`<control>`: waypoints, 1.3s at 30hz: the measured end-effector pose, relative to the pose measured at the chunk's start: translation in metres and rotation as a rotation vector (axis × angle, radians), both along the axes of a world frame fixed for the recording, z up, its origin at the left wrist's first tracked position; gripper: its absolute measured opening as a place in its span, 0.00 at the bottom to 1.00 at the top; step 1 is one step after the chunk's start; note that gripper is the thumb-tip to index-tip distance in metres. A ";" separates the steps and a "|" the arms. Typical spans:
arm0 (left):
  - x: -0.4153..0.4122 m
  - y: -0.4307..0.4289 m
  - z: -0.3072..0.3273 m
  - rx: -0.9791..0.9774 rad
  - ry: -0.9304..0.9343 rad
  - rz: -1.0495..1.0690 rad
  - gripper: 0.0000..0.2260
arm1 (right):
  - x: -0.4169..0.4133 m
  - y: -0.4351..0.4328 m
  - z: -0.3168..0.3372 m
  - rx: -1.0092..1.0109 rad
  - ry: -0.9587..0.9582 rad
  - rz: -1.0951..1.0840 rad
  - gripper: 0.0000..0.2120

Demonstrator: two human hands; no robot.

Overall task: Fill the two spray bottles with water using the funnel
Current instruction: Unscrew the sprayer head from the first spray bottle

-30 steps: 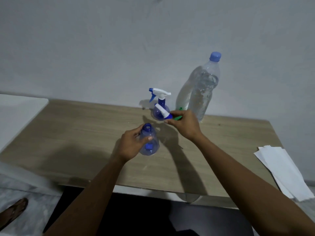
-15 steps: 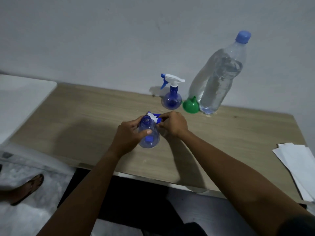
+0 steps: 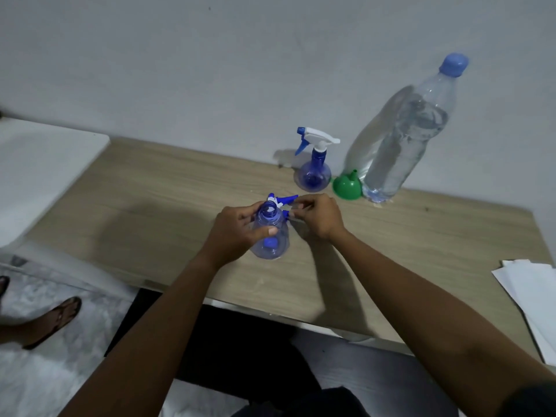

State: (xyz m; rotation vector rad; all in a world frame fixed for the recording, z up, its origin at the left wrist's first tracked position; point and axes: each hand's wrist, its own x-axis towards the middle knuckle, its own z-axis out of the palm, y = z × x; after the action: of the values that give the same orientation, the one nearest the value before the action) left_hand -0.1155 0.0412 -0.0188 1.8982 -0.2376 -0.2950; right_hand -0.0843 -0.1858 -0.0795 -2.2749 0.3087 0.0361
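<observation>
Left hand point(image 3: 237, 233): closed round the open spray bottle point(image 3: 270, 236), which is held upright on the bench point(image 3: 150, 206), near its front edge; the neck is uncapped.
Right hand point(image 3: 319, 216): pinched on the removed spray head point(image 3: 282, 200), which is held just beside the bottle's open neck; whether the dip tube is clear of the neck cannot be told.
Step in hand: judged to be the setting aside of the spray head, so that the neck is freed for the funnel.
How it is done well: the bottle should be kept steadied and level, and the head laid flat, well clear of the pouring path.
Green funnel point(image 3: 347, 186): lying mouth-down farther back, between the second spray bottle point(image 3: 313, 173) and the water bottle point(image 3: 400, 139).
Second spray bottle: capped, not yet opened, near the wall.
Water bottle: capped and upright at the back; it should be opened only once the funnel is seated.
</observation>
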 end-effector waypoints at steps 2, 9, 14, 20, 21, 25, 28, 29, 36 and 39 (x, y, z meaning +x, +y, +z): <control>0.004 0.000 0.000 0.001 0.022 -0.012 0.28 | 0.000 -0.013 0.002 0.011 -0.101 -0.153 0.13; 0.010 -0.004 -0.001 -0.020 0.041 -0.015 0.27 | 0.007 -0.048 0.012 0.185 -0.178 -0.595 0.26; 0.012 -0.005 -0.001 0.003 0.005 -0.045 0.26 | 0.020 -0.055 0.012 0.233 -0.130 -0.587 0.23; 0.014 -0.003 -0.001 -0.007 0.007 -0.065 0.26 | 0.012 -0.052 0.008 0.211 -0.140 -0.648 0.12; 0.014 -0.003 -0.002 -0.012 0.008 -0.068 0.27 | 0.009 -0.051 0.008 0.200 -0.149 -0.649 0.09; 0.014 -0.002 -0.005 -0.045 0.018 -0.068 0.27 | -0.005 -0.047 0.006 0.125 -0.176 -0.576 0.08; 0.013 -0.002 -0.005 -0.070 0.040 -0.071 0.29 | -0.016 -0.045 0.009 0.087 -0.217 -0.540 0.07; 0.013 -0.001 -0.005 -0.074 0.046 -0.070 0.30 | -0.019 -0.042 0.012 0.086 -0.237 -0.529 0.07; 0.012 -0.004 -0.006 -0.109 0.112 -0.039 0.27 | -0.044 -0.023 0.044 0.350 -0.374 -0.456 0.06; 0.009 -0.004 -0.003 -0.124 0.110 -0.044 0.31 | -0.053 -0.012 0.056 0.717 -0.271 -0.418 0.10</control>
State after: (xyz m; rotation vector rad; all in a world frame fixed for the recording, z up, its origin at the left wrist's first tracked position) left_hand -0.1061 0.0367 -0.0216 1.7502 -0.2195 -0.4044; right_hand -0.1370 -0.1978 -0.0236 -1.4533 0.5229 -0.3244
